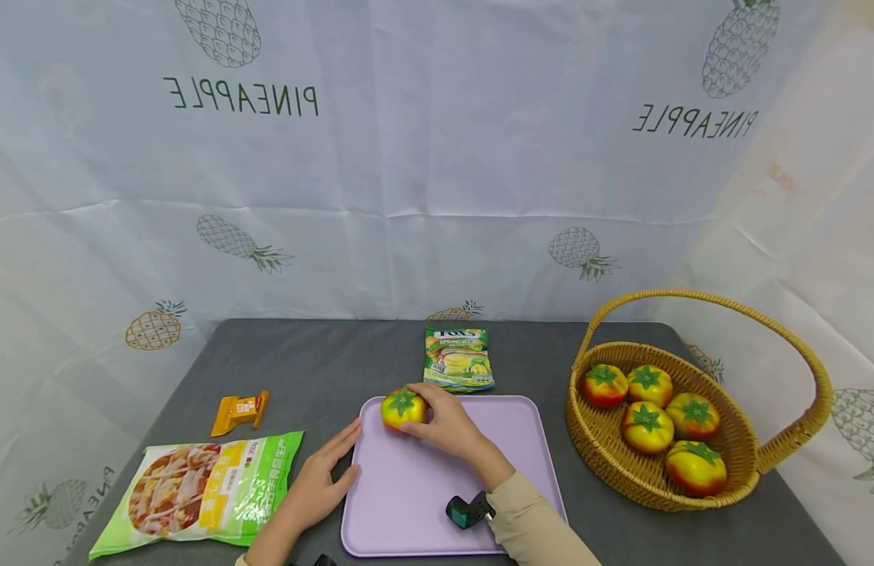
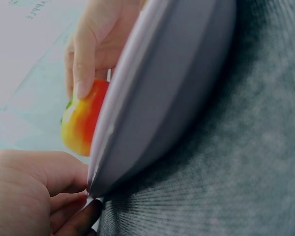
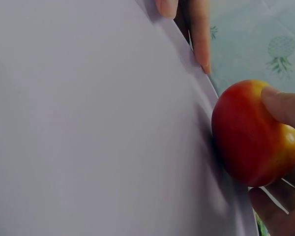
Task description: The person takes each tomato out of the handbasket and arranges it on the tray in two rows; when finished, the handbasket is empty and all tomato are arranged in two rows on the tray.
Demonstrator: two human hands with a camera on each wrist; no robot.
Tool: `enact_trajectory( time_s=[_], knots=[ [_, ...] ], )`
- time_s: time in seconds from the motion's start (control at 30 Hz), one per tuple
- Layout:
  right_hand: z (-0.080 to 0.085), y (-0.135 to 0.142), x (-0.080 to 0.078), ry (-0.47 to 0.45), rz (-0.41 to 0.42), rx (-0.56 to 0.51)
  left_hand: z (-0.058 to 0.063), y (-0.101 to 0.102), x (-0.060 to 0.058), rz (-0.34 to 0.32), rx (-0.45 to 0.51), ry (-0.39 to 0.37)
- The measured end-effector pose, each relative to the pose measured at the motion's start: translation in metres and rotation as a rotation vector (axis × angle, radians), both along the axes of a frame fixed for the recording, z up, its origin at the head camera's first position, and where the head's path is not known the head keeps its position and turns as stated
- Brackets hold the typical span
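Note:
My right hand (image 1: 447,428) grips a yellow-and-red tomato (image 1: 400,409) with a green star-shaped top, thumb on one side and fingers on the other. That tomato (image 3: 250,132) sits at the far left corner of a lilac tray (image 1: 423,503); in the right wrist view its red underside is close to the tray surface. My left hand (image 1: 320,479) lies along the tray's left rim with fingers extended, and its fingertips touch the edge. From the left wrist view, the left hand (image 2: 34,187) is at the rim below the tomato (image 2: 83,123).
A wicker basket (image 1: 593,460) with a tall handle stands at the right, holding several similar tomatoes (image 1: 648,428). Behind the tray lies a green FOX'S candy bag (image 1: 458,362). At the left are a small orange packet (image 1: 239,413) and a large green-and-yellow food bag (image 1: 196,491).

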State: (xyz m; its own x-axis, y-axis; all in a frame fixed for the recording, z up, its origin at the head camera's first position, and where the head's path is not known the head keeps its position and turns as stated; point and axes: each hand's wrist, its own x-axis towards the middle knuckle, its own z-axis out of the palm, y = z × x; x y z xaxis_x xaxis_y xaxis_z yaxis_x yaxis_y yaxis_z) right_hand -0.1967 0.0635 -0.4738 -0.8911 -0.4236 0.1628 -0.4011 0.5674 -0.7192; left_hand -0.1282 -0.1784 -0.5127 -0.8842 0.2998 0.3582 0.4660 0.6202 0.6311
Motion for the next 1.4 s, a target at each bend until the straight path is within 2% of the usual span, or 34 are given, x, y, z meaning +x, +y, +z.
enact_trajectory(
  time_s=[0.27,0.6,0.9,1.1,1.4],
  knots=[
    [0.000,0.000,0.002,-0.026,0.011,-0.001,0.002,0.000,0.001,0.016,-0.034,-0.043],
    [-0.002,0.000,0.003,-0.058,0.018,0.007,0.000,0.002,0.002,0.003,0.006,-0.023],
    [0.002,0.004,0.005,-0.079,0.019,0.033,0.001,0.002,0.002,0.008,-0.005,-0.034],
    [0.014,0.014,0.010,-0.098,-0.011,0.005,0.000,0.000,0.001,0.005,0.001,-0.010],
    [0.027,0.048,0.022,-0.029,-0.104,-0.046,0.002,-0.002,0.000,0.012,-0.036,-0.022]
  ],
)
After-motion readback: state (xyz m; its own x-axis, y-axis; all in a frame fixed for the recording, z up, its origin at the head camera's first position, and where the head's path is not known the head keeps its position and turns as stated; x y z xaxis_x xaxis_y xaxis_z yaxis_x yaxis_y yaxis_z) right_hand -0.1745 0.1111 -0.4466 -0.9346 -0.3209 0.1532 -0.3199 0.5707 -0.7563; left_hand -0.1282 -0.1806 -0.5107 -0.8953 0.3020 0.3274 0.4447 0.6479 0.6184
